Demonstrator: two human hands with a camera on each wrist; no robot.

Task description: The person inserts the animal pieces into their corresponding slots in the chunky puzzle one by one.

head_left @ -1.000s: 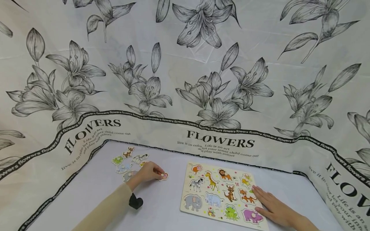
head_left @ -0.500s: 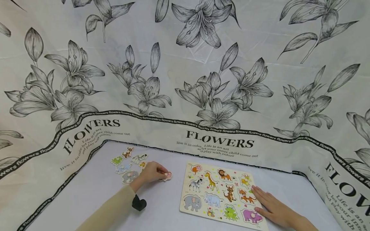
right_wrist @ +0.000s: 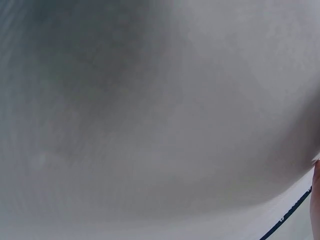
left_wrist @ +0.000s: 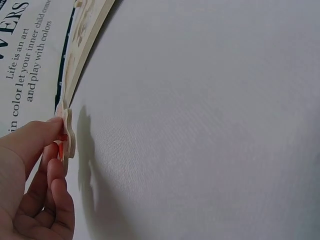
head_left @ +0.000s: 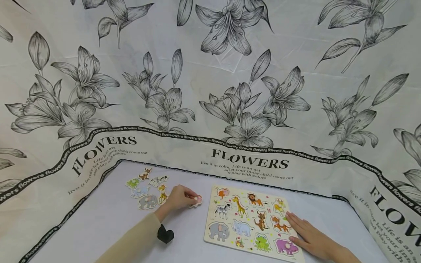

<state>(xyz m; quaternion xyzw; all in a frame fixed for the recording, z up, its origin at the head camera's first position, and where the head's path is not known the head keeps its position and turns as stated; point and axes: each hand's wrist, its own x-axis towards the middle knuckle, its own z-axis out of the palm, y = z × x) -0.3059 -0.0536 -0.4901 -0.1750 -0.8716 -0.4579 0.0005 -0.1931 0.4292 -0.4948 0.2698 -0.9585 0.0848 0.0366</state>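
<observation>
My left hand [head_left: 180, 199] pinches a small wooden puzzle piece [head_left: 198, 200] between thumb and fingers. Its picture is pink and red, but which animal it is I cannot tell. In the left wrist view the piece [left_wrist: 70, 135] stands edge-on above the tabletop, with a red part, seemingly its knob, at the fingertips. The animal puzzle board [head_left: 209, 215] lies to the right of that hand. Along the board's right edge rests my right hand [head_left: 310, 235], fingers straight, near a purple hippo piece [head_left: 287, 247]. The right wrist view catches only a sliver of hand [right_wrist: 316, 200].
Left of the left hand lie several loose pieces, among them a giraffe [head_left: 162, 194], an elephant [head_left: 148, 202], a frog [head_left: 133, 183], a zebra [head_left: 158, 180] and a kangaroo [head_left: 145, 174]. A flower-printed cloth [head_left: 250, 160] rises behind the white tabletop [head_left: 184, 241].
The left hand has moved right with the puzzle piece, towards the board, uncovering the elephant and giraffe pieces. The right hand has stayed on the board's edge.
</observation>
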